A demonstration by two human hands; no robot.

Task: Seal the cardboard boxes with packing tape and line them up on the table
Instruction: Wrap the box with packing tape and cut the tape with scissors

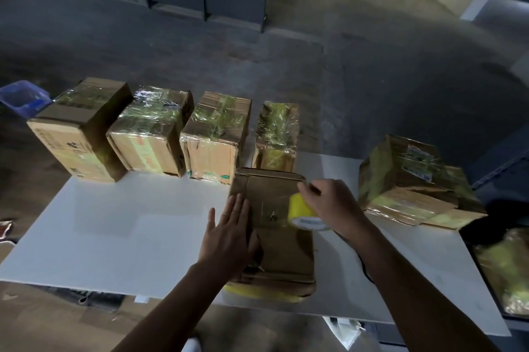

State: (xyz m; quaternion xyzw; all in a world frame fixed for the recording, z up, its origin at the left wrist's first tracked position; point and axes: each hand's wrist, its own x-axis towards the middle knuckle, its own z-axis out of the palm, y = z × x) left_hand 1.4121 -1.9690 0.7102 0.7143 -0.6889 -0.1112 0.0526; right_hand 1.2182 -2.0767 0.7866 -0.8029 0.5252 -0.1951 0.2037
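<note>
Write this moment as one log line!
step: taping box | left hand: flat on box | right hand: holds tape roll | row behind: four taped boxes

Your tape roll is bright yellow. The nearest box is plain brown cardboard; the row of boxes behind shows brown under shiny yellowish tape. The tabletop is white, the bin blue, the floor dull grey.

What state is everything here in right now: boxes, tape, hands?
Row of four boxes: taped, side by side at the far edge of the table.
Front box: lying flat, tape across its top.
Right box: taped, askew, apart from the row.
Tape roll: on the front box's top.
Left hand: flat, pressing the front box.
Right hand: gripping the tape roll.
</note>
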